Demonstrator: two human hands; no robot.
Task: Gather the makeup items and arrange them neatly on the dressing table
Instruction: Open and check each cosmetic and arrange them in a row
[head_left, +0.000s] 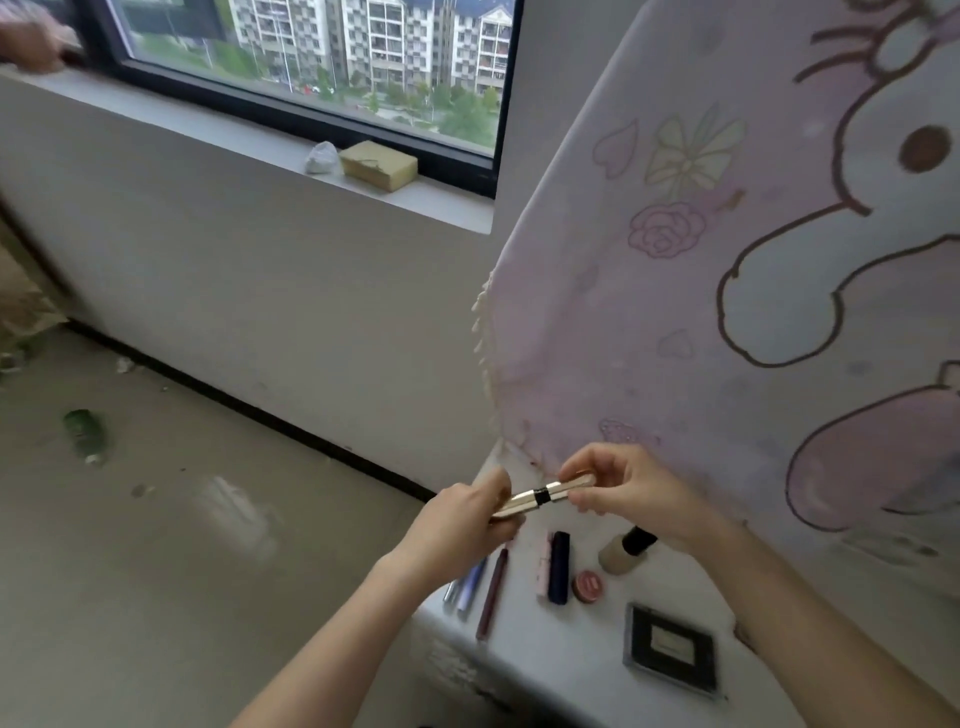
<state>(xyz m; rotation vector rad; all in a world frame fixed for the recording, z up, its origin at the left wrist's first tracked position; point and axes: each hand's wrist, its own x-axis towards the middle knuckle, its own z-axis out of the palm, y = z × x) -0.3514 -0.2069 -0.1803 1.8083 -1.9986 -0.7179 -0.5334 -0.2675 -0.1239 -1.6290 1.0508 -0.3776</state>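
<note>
- so the thing in play is a slim gold tube (543, 495) with a black band in the middle — lipstick or similar, can't read any label; it's held in the air over the far-left corner of the white dressing table (571, 670), tilted up to the right, not touching the top
- left hand (467, 519) is curled around the lower-left end, fingers wrapped under and thumb on top; looks like a firm full grasp, not a pinch
- right hand (631, 486) has the upper-right end between thumb and fingertips; closed on it too, lighter hold
- handling guess: light, rigid, smooth metallic shell so probably a bit slippery; the black band looks like the seam where cap meets body, so I'd take hold either side of it like this — grabbing one end only risks the cap sliding off
- below the hands, left to right on the table: a few slim pencils (483, 587); a dark blue tube (559, 567) with a pink one right beside it; a small round red pot (588, 586); a beige bottle (626, 553) lying on its side; a flat black compact (671, 656) nearest the front edge
- those already lie in a rough row, so the gold one likely slots in among them
</note>
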